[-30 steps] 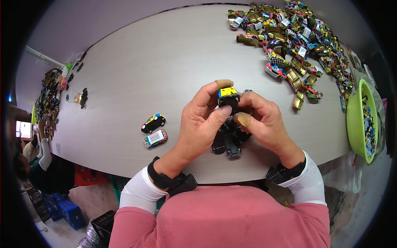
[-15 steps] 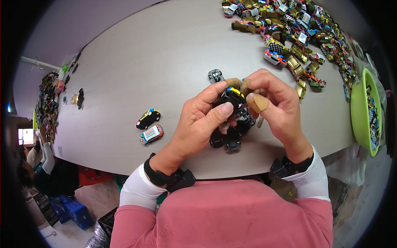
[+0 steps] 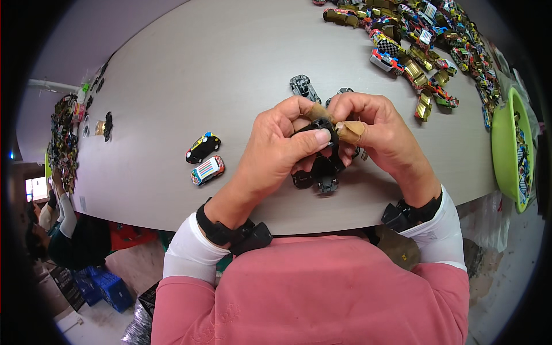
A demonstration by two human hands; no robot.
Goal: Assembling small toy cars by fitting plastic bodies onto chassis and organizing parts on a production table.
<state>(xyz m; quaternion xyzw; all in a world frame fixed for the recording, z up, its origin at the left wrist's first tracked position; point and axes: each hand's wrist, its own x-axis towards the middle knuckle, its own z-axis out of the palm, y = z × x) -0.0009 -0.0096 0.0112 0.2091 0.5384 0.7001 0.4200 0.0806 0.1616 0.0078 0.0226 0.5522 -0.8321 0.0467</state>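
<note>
A small toy car (image 3: pixel 322 125) is held above the table, its black side facing up. My left hand (image 3: pixel 273 144) is closed round it, the thumb pressed flat on top. The fingers of my right hand (image 3: pixel 379 129) are closed on the car's far end; tan tape wraps the thumb. Beneath and around my hands lie several black and grey toy car bases (image 3: pixel 328 184), partly hidden; one grey base (image 3: pixel 303 86) shows just beyond them. To the left sit a black and yellow toy car (image 3: pixel 203 148) and a red and white striped toy car (image 3: pixel 207 171), side by side.
A large heap of colourful toy car shells (image 3: pixel 415 72) spreads over the far right. A green tub (image 3: pixel 501 152) of similar pieces stands at the table's right edge. Far left, another person (image 3: pixel 75 244) sits near a second heap (image 3: pixel 64 138).
The toy car has been turned, so its yellow and blue part no longer shows and a black face does. My right fingers have closed in on it.
</note>
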